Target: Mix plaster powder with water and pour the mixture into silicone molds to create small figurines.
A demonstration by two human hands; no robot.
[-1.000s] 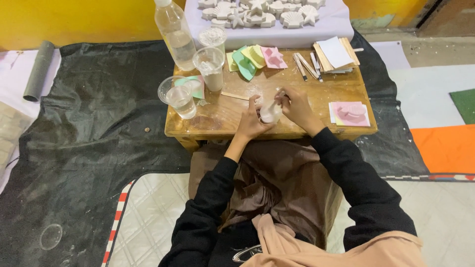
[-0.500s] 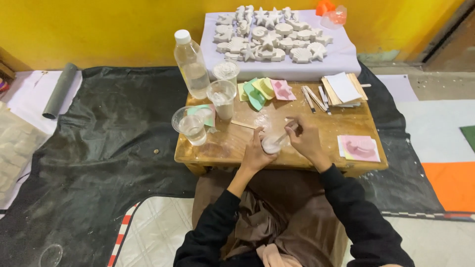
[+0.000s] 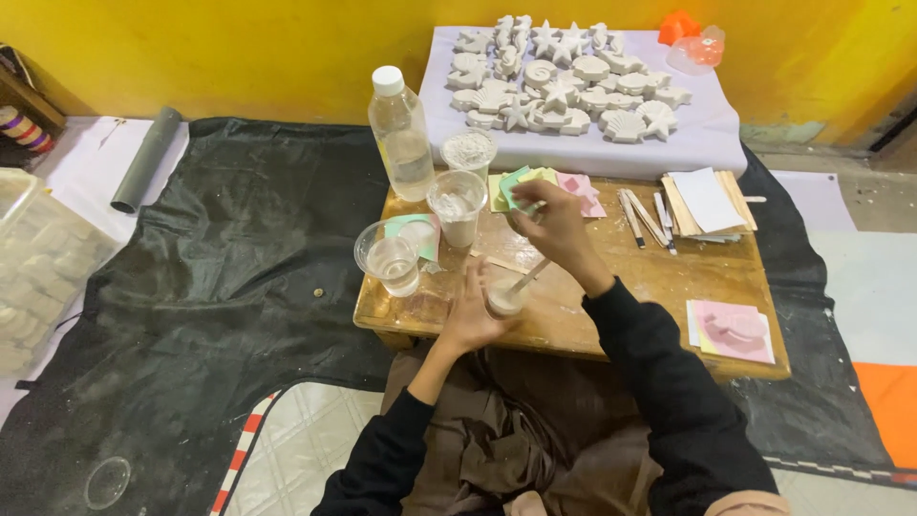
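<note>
Low wooden table (image 3: pixel 669 277), me seated at its near edge. My left hand (image 3: pixel 473 315) wraps a small cup (image 3: pixel 503 301) standing near the front edge, fingers curled closed around its side. My right hand (image 3: pixel 554 225) is raised above it, fingers pinched shut on a thin stick (image 3: pixel 527 278) that slants down into the cup. Left of the cup stands a clear cup of water (image 3: pixel 392 260); behind it a cup of white powder (image 3: pixel 457 205) and a bottle (image 3: pixel 401 134). White cast shapes (image 3: pixel 564 81) lie on a cloth beyond the table.
</note>
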